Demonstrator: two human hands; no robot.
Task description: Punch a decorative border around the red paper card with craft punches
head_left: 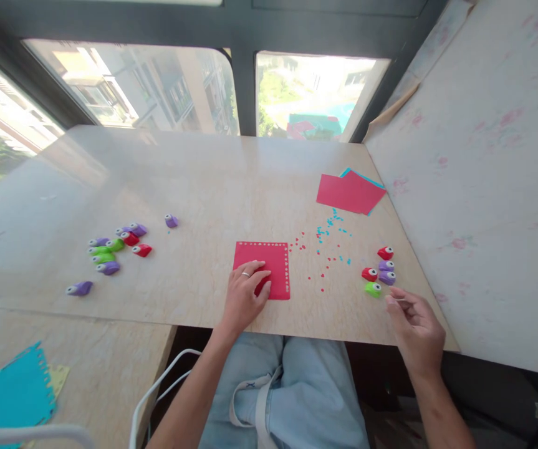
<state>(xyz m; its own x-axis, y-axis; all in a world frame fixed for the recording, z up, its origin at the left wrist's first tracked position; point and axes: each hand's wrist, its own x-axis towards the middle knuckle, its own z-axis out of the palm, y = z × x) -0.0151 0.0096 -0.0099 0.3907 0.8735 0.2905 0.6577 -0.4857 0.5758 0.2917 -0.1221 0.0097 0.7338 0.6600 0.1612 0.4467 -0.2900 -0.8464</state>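
A red square of paper [278, 277] lies on the table, with small punched holes along its top and right edges. My left hand [247, 293] rests flat on it, fingers spread, a ring on one finger. On the right, my right hand [416, 330] is raised near the table's front edge, thumb and fingertips pinched together. Whatever they may hold is too small or hidden to make out. Just beyond those fingertips sits a green craft punch [373, 289], grouped with red punches [369, 274] and purple punches [387, 277].
Tiny red and blue paper bits [327, 231] are scattered right of the red square. Red and blue sheets [350, 192] lie at the back right. More punches [105, 254] cluster on the left. Blue punched paper [16, 390] rests on a lower-left surface, near a white cable [144, 399].
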